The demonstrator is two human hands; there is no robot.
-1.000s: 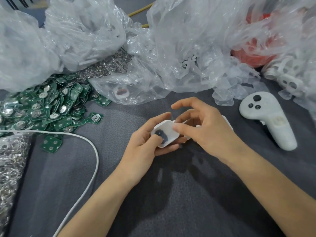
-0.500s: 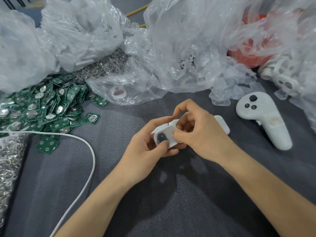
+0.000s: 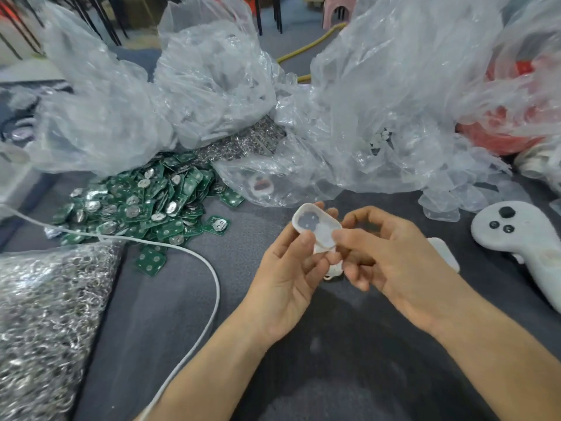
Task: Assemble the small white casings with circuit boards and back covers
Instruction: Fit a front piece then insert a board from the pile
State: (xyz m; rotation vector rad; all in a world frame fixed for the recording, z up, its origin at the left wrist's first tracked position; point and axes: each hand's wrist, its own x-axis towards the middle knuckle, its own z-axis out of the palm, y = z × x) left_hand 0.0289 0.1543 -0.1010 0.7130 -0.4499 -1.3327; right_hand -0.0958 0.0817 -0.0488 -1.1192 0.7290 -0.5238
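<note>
Whereas half a second before it sat low over the grey mat (image 3: 151, 314), the white casing (image 3: 315, 229) was held higher and tipped up, its dark inside showing. Left hand (image 3: 288, 268): thumb and fingers curled round its lower end. Right hand (image 3: 394, 262): pinched its right edge. Circuit boards (image 3: 145, 202): heaped well apart, left.

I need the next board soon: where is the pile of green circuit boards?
The pile of green circuit boards lies left of centre in the head view, just beyond the white cable, in front of the clear plastic bags.
</note>
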